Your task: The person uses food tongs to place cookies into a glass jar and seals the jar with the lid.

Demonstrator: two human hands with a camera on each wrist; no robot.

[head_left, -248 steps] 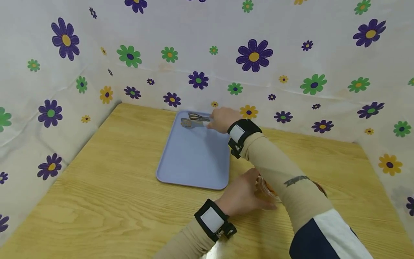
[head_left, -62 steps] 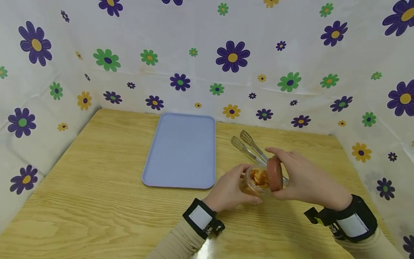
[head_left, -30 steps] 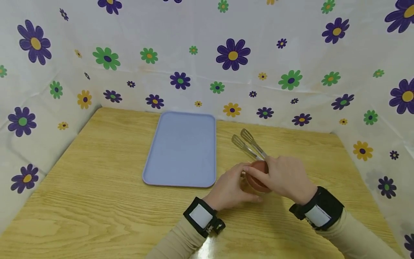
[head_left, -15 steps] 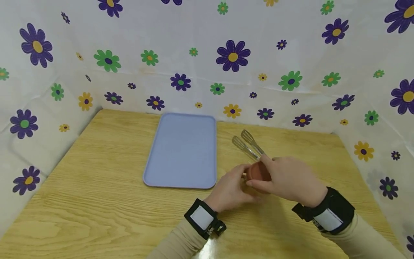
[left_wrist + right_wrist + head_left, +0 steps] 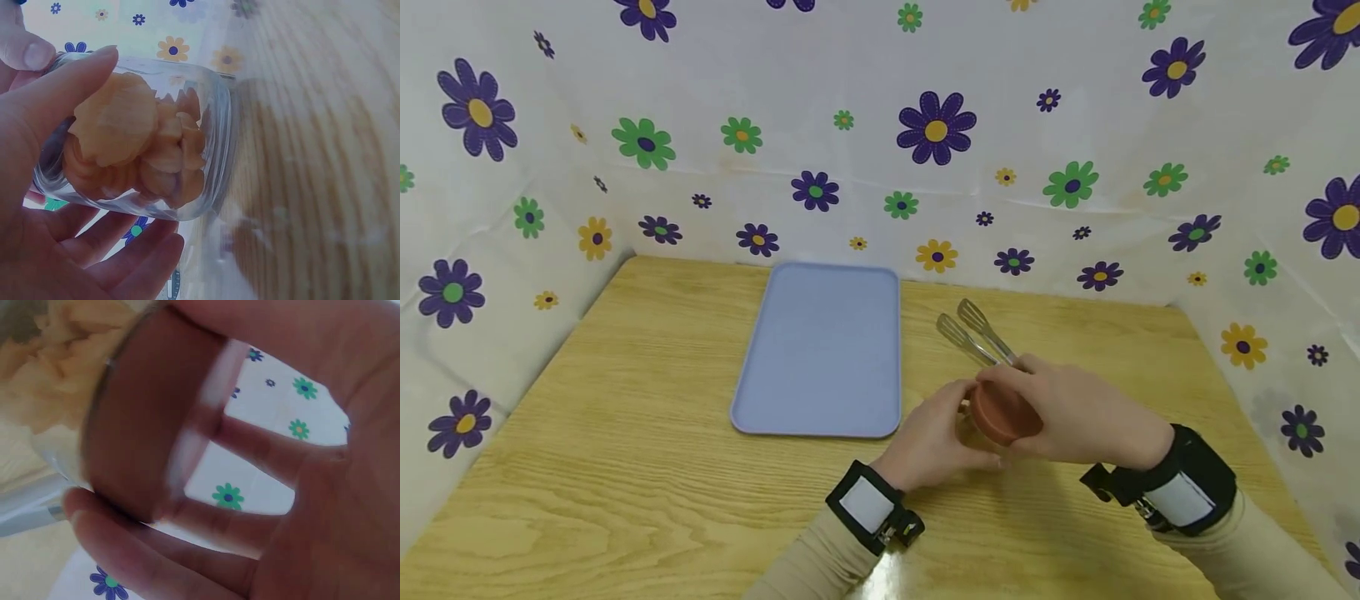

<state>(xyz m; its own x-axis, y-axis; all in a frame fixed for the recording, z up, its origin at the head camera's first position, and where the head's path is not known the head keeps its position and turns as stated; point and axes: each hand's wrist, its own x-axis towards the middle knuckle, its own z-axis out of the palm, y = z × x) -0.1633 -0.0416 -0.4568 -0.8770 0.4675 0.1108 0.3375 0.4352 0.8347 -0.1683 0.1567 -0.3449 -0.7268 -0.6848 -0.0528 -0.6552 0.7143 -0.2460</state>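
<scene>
A clear glass jar with orange-brown, ridged pieces inside stands on the wooden table. My left hand grips it round the side, thumb on one side and fingers on the other. On the jar's mouth sits a reddish-brown lid, which my right hand holds by the rim. In the right wrist view the lid is blurred, with fingers curled round its edge. Just behind the jar lie metal tongs, their slotted ends pointing away and their near part hidden by the right hand and lid.
A light blue rectangular tray lies left of the jar, towards the back of the wooden table. A white cloth printed with flowers hangs along the back and both sides.
Earlier the right hand set the tongs down off the tray. Two seconds ago the lid stood tilted beside the jar's mouth; now it covers it. The right hand has since shifted its grip round the rim.
</scene>
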